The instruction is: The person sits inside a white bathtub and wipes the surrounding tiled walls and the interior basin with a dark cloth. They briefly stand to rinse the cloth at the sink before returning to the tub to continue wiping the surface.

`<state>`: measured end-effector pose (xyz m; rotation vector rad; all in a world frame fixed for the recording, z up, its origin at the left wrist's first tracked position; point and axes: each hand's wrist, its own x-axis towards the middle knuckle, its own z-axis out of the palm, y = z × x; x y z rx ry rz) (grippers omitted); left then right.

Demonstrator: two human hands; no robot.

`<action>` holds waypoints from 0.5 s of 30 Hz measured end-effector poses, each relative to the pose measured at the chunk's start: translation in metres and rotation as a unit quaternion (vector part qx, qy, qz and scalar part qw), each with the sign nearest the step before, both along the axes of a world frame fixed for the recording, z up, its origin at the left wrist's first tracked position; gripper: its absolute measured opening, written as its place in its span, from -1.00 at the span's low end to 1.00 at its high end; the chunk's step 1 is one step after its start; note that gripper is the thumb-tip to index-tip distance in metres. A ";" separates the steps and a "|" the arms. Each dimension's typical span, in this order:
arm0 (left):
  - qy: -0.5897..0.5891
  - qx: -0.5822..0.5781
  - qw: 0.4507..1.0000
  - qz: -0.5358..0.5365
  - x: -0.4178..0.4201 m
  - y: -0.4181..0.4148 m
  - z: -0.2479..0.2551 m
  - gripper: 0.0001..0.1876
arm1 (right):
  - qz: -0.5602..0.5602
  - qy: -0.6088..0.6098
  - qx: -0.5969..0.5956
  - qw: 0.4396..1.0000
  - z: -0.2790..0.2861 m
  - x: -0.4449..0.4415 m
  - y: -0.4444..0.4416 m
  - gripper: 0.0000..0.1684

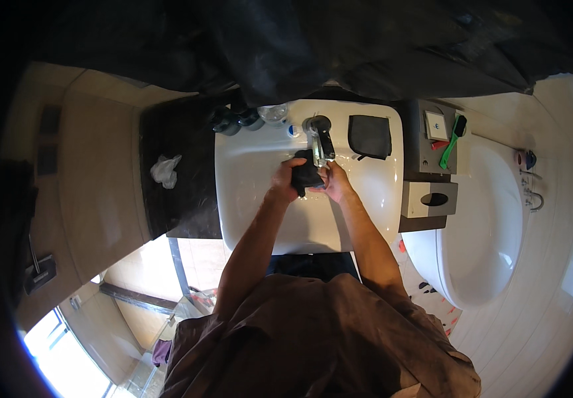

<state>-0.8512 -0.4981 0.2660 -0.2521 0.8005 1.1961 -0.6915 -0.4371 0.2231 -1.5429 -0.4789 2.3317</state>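
Over the white washbasin [246, 209], my left hand [284, 178] grips a bunched dark cloth [306, 174] from its left side. My right hand [336, 181] holds the cloth's right edge, its fingers just under the spout of the faucet [322, 132]. Wet, bright glints show around the spout and the fingers. On the basin's back ledge, a flat dark cloth pouch or folded cloth [369, 136] lies to the right of the faucet. A small white-and-blue cap [294, 130] sits left of the faucet's base.
Dark bottles [226, 121] and a clear container [272, 114] stand at the back left. Crumpled white tissue or plastic [166, 171] lies on the dark counter [187, 209]. To the right are a green-handled brush [451, 144], a tissue box [429, 199] and a bathtub [485, 229].
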 end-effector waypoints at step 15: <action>0.027 -0.061 0.989 0.129 0.059 0.006 -0.082 -0.59 | 0.065 -0.101 0.373 0.920 0.009 -0.007 -0.044 -0.72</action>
